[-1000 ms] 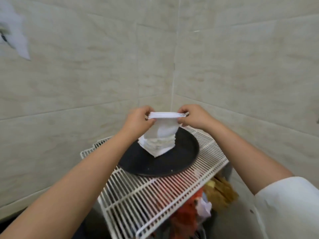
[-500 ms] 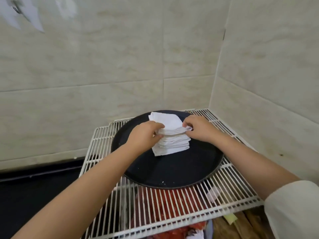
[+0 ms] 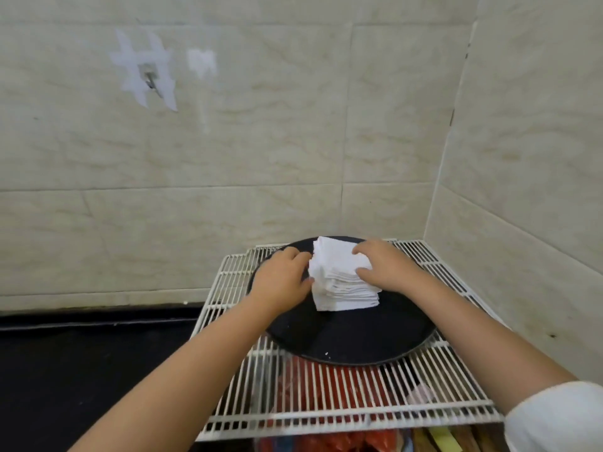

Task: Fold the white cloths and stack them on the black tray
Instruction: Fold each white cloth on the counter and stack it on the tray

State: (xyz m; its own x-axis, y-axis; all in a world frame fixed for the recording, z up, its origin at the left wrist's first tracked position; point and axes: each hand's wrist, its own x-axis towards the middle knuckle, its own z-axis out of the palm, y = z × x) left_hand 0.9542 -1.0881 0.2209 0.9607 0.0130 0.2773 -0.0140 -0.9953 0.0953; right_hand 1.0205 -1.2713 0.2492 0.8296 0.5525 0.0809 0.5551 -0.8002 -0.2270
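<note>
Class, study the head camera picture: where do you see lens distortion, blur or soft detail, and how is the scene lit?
Head view: wide-angle bending bows the tile joints and the white wire rack; the left hand and right hand look slightly smeared at the stack of white cloths; light is soft and even, with faint sheen on the black tray and no hard shadows.

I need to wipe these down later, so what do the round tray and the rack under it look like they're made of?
The black tray looks like matte plastic or coated fibreglass: a dull, even surface with hardly any glare; which one can't be told. The rack looks like white-coated metal wire: thin parallel rods with a smooth painted finish.
</note>
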